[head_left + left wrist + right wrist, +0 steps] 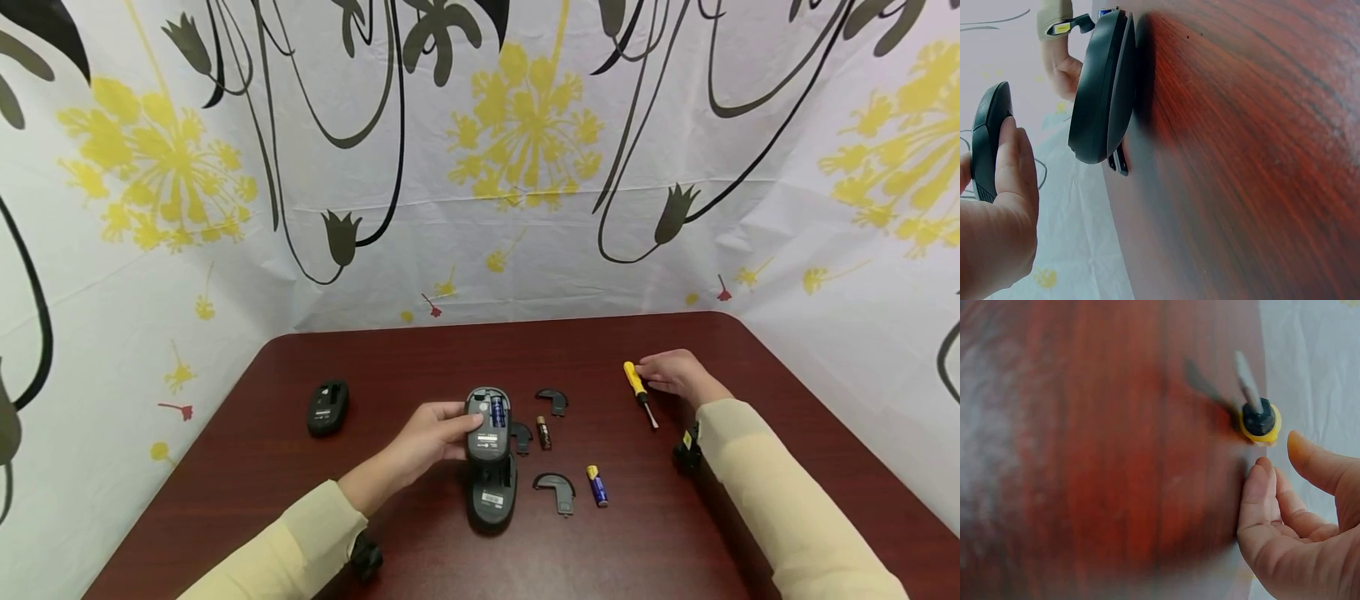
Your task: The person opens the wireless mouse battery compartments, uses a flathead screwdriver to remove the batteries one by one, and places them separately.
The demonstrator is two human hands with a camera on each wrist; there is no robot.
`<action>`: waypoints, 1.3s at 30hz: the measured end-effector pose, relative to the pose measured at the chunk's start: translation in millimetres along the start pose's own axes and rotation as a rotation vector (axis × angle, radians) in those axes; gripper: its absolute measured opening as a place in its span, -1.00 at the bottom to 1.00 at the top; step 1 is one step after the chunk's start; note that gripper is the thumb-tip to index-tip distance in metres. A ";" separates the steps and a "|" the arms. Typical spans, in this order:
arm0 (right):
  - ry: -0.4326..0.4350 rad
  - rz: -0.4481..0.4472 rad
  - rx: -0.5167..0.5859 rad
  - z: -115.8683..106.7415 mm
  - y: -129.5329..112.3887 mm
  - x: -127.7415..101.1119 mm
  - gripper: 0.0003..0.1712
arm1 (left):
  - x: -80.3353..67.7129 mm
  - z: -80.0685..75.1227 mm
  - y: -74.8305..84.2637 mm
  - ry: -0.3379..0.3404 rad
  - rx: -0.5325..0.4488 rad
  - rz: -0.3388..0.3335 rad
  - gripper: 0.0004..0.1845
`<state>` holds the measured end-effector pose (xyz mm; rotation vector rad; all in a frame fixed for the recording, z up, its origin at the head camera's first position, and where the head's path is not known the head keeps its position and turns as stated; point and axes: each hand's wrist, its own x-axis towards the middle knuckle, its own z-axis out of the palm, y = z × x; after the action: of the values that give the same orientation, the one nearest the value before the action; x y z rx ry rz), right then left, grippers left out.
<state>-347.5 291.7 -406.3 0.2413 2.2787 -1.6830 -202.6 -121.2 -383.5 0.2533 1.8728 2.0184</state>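
Observation:
My left hand [435, 437] grips a dark computer mouse [489, 446], its underside facing up and its battery bay uncovered with a blue battery [497, 412] inside. In the left wrist view, that mouse [991, 144] is held up off the table between thumb and fingers. A second upturned mouse [491, 504] lies just below it on the table. My right hand [675, 375] is beside the handle of a yellow and black screwdriver [636, 385]. In the right wrist view, thumb and loosely bent fingers are apart, with the screwdriver [1259, 419] just beyond them.
Right of the held mouse lie grey curved battery covers [557, 490], a dark battery [543, 433] and a blue and yellow battery [597, 486]. Another mouse [327, 408] lies at the left of the brown table [585, 558]. A patterned white cloth [450, 167] hangs behind.

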 end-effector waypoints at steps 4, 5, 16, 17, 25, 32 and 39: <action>0.027 -0.039 -0.108 6.2 2.5 0.0 -0.42 | 0.0 0.7 0.6 -0.004 -0.001 0.000 -0.50; 0.034 -0.044 -0.122 7.6 3.0 -0.1 -0.43 | -0.1 0.9 0.7 -0.003 0.000 0.001 -0.50; 0.059 -0.106 -0.272 16.3 5.2 -0.1 -0.53 | -2.0 0.7 -0.9 0.009 0.008 0.001 -0.48; 0.060 -0.115 -0.291 17.0 4.2 -1.1 -0.54 | -2.0 0.7 -0.8 0.008 0.008 0.001 -0.48; 0.068 -0.142 -0.388 23.5 -2.8 -3.8 -0.56 | -1.8 -0.5 -1.3 0.008 0.008 -0.003 -0.48; 0.067 -0.151 -0.395 26.5 -5.4 -4.1 -0.57 | 0.1 -1.4 -1.0 0.009 0.005 0.002 -0.48; 0.073 -0.155 -0.382 27.2 -7.0 -4.2 -0.66 | 1.1 -1.4 -1.0 0.008 0.006 0.001 -0.49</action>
<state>-342.0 263.9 -405.9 0.0414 2.6742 -1.2828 -204.0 -122.0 -384.8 0.2480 1.8845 2.0177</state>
